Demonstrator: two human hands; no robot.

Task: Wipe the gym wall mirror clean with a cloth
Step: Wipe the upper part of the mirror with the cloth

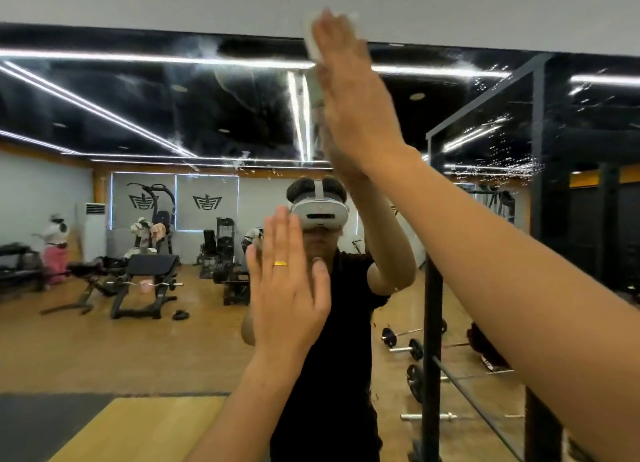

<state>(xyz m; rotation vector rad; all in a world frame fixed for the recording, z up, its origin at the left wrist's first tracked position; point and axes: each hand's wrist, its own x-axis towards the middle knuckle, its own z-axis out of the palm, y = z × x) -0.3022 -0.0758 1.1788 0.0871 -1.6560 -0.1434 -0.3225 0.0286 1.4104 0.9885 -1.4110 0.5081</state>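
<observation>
Right forearm (519, 271) across view; left hand (287, 288) flat on mirror (138, 115), right hand (353, 90) flat over cloth (312, 47); reflected bench (145, 278).

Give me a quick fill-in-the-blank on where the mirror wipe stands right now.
1. The right hand presses a white ____ against the top edge of the mirror.
2. The left hand, fingers straight, wears a gold ____.
3. The thickest patch of droplets sits on the mirror to the ____ of the right hand.

Missing words: cloth; ring; right.
</observation>
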